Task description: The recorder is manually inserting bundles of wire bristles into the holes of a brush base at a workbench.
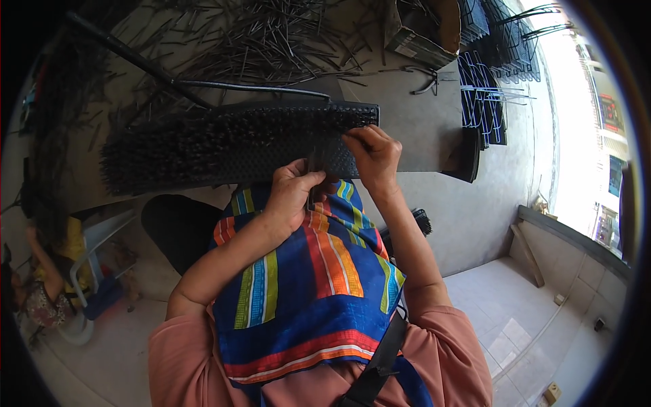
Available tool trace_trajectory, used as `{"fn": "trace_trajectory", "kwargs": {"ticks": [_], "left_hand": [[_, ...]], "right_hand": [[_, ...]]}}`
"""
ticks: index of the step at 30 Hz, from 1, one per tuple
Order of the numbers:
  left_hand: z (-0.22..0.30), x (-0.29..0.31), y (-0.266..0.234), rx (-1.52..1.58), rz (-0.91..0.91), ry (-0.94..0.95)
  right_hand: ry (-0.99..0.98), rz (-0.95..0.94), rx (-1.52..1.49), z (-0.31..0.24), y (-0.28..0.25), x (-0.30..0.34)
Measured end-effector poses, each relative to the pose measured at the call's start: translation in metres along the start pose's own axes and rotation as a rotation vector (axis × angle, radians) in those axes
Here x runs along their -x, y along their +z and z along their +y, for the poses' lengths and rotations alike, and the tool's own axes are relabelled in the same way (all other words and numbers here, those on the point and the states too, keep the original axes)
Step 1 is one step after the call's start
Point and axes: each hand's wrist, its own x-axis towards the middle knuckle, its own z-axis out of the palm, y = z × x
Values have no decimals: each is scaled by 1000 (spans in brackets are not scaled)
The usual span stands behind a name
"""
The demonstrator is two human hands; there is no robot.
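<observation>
Across my lap and the table edge lies a long black brush head (271,159) with a perforated face. Dark bristle tufts (163,152) cover its left part and run along its far edge, while the near right part shows bare holes. My left hand (290,193) is closed at the near edge, thumb and fingers pinching a few thin dark strips (316,166). At the right end of the far tuft row, my right hand (376,156) is closed in a pinch against the brush. What sits between its fingertips is too small to make out.
Loose black strips (271,47) are heaped over the table's far side. A cardboard box (424,41) stands back right, near dark pliers (426,83). Bent-wire frames (483,102) stack at the right. A metal rod (251,86) rises behind the brush. Another person (47,292) is at far left.
</observation>
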Motion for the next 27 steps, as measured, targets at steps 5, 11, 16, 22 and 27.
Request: {"fn": "trace_trajectory", "kwargs": {"ticks": [5,11,16,22,27], "left_hand": [[5,2,10,-19,-59,-13],[4,-1,18,8,-195,-55],[0,-4,15,-19,-14,-87],[-4,-5,17,-90,-36,-106],[-5,-4,16,-67,-31,-97]], "right_hand": [[469,-161,-516,-14,-16,0],[625,-305,-764,-11,-21,11],[535,1,-759,0,-24,8],[-77,262,-327,21,-22,-6],[-146,206,-216,14,-25,-2]]}}
